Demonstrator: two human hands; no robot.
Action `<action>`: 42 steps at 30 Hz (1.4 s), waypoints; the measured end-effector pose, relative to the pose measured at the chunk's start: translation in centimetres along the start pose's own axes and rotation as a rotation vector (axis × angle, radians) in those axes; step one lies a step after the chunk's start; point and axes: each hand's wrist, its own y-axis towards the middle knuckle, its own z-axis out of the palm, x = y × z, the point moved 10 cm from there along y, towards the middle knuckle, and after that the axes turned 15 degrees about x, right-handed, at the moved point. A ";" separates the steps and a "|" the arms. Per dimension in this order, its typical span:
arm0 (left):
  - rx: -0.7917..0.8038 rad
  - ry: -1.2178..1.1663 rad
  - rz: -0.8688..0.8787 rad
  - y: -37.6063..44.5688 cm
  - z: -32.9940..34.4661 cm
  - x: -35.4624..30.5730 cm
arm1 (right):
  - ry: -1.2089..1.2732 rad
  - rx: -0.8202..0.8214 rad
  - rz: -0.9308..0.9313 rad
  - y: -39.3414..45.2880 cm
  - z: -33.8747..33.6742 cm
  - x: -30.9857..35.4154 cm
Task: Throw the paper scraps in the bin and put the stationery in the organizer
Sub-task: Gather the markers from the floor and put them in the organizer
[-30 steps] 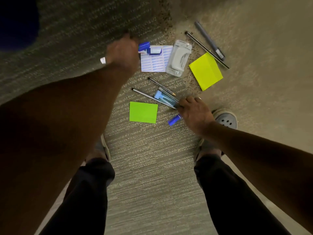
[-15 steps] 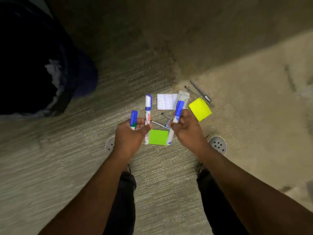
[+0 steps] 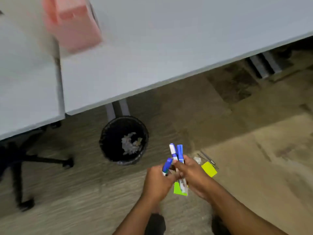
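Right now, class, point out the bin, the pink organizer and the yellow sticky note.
bin (image 3: pixel 108 133), head view, on its dark left rim.
pink organizer (image 3: pixel 74 26), head view, on its blurred front face.
yellow sticky note (image 3: pixel 209 169), head view, on its middle.

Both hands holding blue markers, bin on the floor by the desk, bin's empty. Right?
Not quite: the bin isn't empty. The head view shows crumpled paper scraps inside it. The rest holds: left hand and right hand grip the blue markers, and the bin stands on the floor by the desk.
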 end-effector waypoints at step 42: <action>-0.673 -0.366 0.345 -4.9 -41.8 -31.1 | -0.817 0.050 -0.267 19.2 22.2 46.6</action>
